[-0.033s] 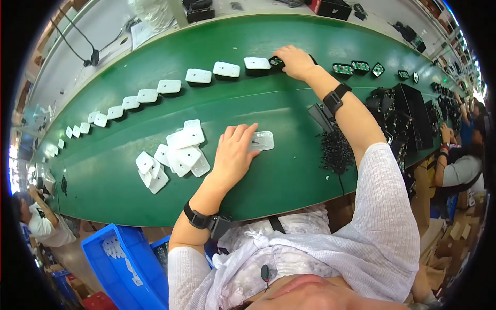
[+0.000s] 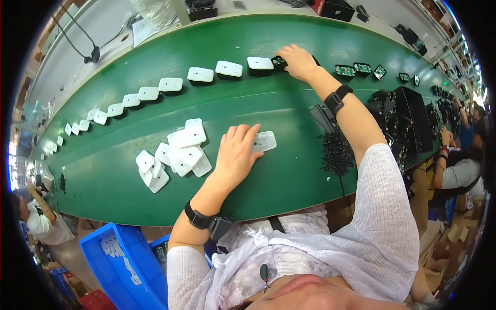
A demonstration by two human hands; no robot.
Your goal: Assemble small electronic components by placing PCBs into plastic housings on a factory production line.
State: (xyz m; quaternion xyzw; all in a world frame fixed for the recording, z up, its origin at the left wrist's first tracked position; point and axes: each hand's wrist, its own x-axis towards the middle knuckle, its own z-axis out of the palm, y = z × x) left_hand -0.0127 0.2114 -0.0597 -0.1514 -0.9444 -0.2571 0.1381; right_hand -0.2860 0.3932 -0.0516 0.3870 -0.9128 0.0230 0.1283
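Note:
My left hand (image 2: 233,157) is over the near half of the green table, thumb and index finger on opposite edges of a white plastic cover (image 2: 266,141). The palm hides the cover's left end. My right hand (image 2: 298,62) reaches to the far side, its fingers closed around a black case with a green circuit board (image 2: 279,61); much of that case is hidden under the hand. Just left of it begins a curved row of black cases topped with white covers (image 2: 260,63). A loose pile of white covers (image 2: 187,147) lies left of my left hand.
Open black cases with circuit boards (image 2: 345,70) continue to the right. A heap of small black parts (image 2: 337,152) and a black box (image 2: 413,116) sit by my right arm. A blue bin (image 2: 111,263) stands below the table edge. Other people work at both ends.
The whole view has shifted very slightly. Both hands keep their places relative to the cover and the case.

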